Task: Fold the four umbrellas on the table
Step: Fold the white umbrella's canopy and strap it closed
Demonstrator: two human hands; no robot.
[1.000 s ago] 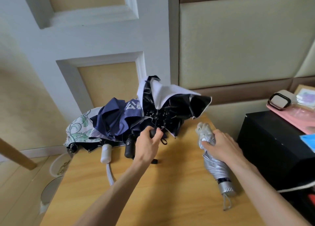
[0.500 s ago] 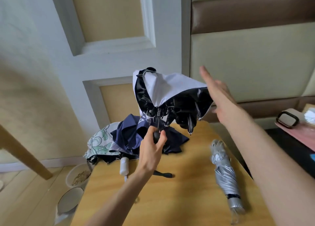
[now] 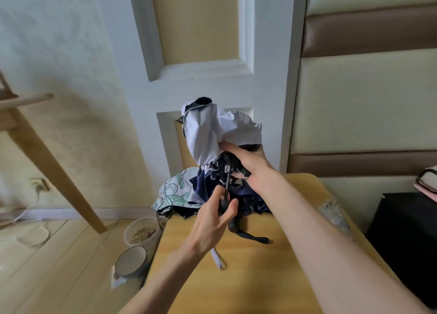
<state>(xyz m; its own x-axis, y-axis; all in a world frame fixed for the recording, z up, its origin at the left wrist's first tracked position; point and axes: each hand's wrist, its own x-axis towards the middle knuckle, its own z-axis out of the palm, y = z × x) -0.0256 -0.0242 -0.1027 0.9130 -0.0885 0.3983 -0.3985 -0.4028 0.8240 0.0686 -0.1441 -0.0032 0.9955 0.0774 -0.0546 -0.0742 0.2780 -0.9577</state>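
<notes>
Umbrella pile (image 3: 189, 192) behind; bowls (image 3: 131, 260) beside table (image 3: 248, 287)

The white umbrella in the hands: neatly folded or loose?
Loose, not folded: the white umbrella bunches crumpled above the right hand gripping it.

Looking forward and down from the wearer's head through one wide-angle lens, sitting close above the near end of the wooden table (image 3: 248, 278), facing along it toward the white panelled door (image 3: 212, 81) and padded wall (image 3: 366, 105) just beyond its far edge.
</notes>
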